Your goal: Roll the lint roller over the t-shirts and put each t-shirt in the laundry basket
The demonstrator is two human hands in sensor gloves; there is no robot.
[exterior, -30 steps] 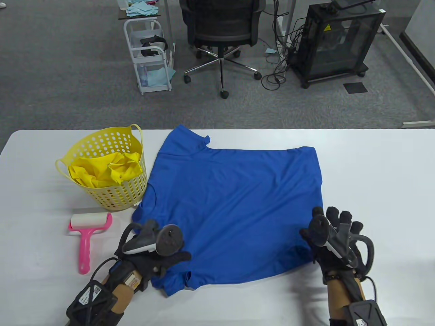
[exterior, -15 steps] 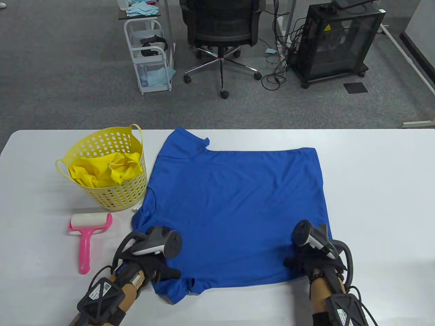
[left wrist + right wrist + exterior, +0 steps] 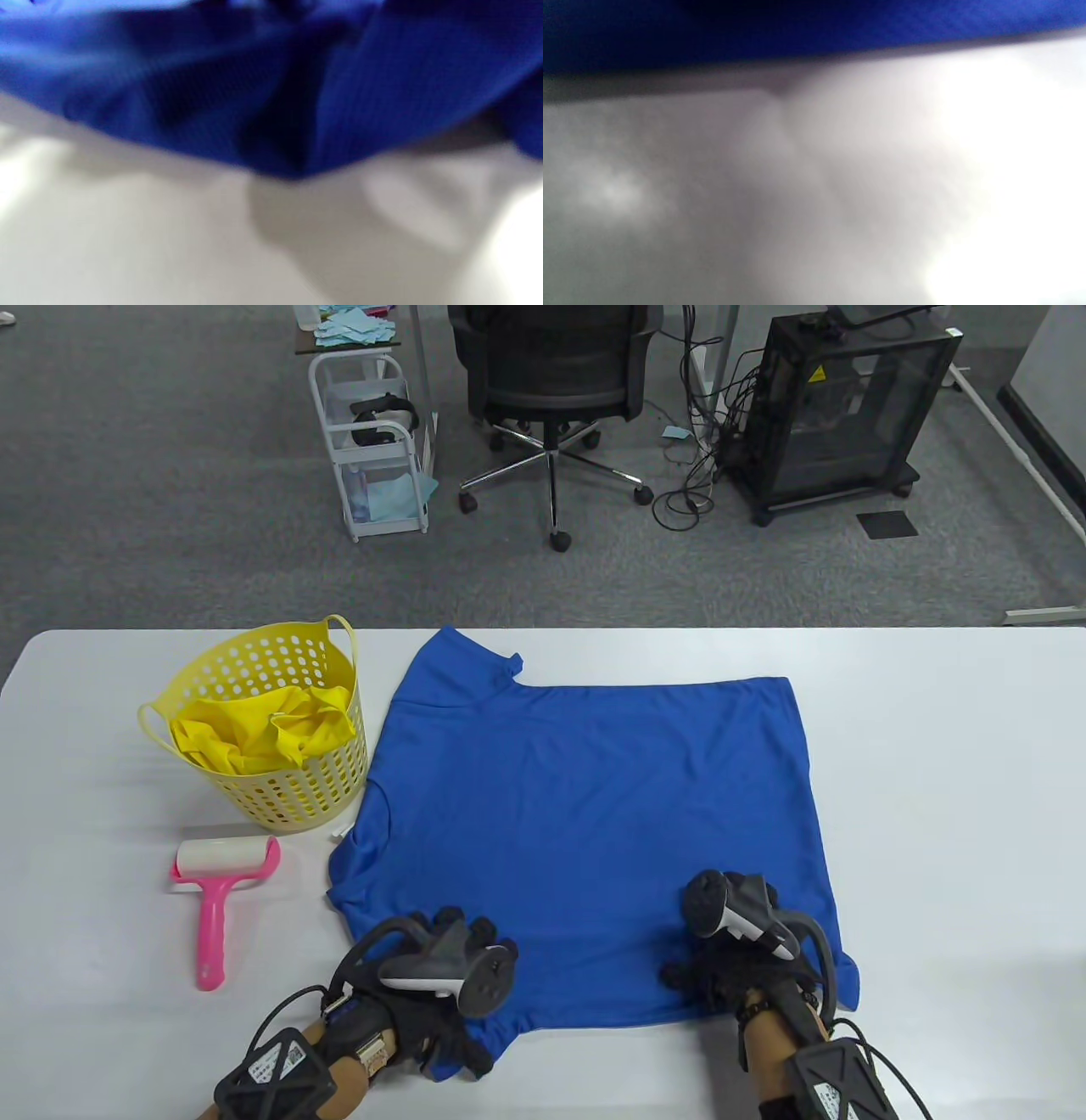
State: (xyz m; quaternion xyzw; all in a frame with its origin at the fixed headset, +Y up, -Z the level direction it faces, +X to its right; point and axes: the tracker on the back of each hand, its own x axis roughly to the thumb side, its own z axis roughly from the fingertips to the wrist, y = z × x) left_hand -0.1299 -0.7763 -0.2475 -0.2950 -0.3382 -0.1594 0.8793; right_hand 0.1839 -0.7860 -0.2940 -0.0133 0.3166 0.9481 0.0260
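Note:
A blue t-shirt [image 3: 585,814] lies spread flat on the white table [image 3: 933,814]. My left hand [image 3: 475,937] rests on its near-left part by the sleeve, fingers spread on the cloth. My right hand [image 3: 687,976] lies on the near-right hem, its fingers low on the fabric and mostly hidden under the tracker. The pink lint roller [image 3: 216,899] lies on the table left of the shirt, untouched. Behind it stands the yellow laundry basket [image 3: 254,653] with a yellow t-shirt [image 3: 254,734] inside. Both wrist views are blurred, showing only the blue t-shirt [image 3: 382,84] [image 3: 840,25] over white table.
The basket stands close against the shirt's left edge. Bare table stretches to the right of the shirt. Beyond the far edge, on the floor, are an office chair [image 3: 551,381], a white cart [image 3: 373,441] and a black cabinet [image 3: 840,407].
Both hands slid inward along the near hem, the left one to the right, the right one down and left. The shirt's near-right corner now lies spread out further right.

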